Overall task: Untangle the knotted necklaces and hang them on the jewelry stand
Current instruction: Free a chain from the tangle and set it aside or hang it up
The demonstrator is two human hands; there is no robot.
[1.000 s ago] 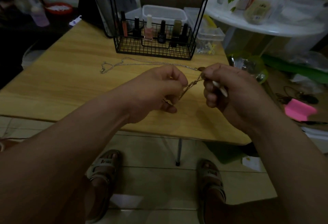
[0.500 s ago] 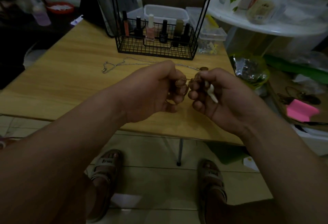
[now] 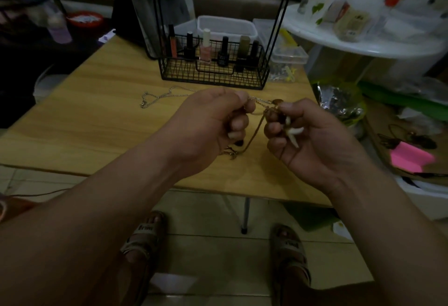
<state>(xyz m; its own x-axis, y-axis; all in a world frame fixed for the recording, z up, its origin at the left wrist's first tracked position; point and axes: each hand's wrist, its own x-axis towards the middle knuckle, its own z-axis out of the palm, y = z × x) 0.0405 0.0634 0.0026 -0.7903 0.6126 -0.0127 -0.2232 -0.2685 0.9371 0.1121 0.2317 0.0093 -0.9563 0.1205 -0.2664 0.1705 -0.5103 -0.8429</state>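
Golden chain (image 3: 257, 129) is pinched from both sides. The fingers (image 3: 238, 121) of the left hand (image 3: 213, 123) are curled tightly and grip it at their tips. The fingers (image 3: 274, 132) of the right hand (image 3: 312, 140) are curled too; its thumb and first finger pinch the chain just beside the left hand. A white tooth-shaped pendant (image 3: 292, 134) lies against the right palm, under the bent fingers. The two hands are very near each other, above the near part of the wooden table (image 3: 84, 116).

From the gap between the hands the golden chain hangs down to the table, where its end lies below the left hand. A silver chain (image 3: 157, 95) lies on the table to the left, passes behind the left hand and comes out near the right thumb. I cannot tell if the two chains are knotted together.

Farther away stands the jewelry stand (image 3: 213, 80), a black wire basket with thin black rods going up out of the view. Nail polish bottles (image 3: 206, 49) stand inside the basket. A pink paper (image 3: 409, 157) lies far right, off the table.
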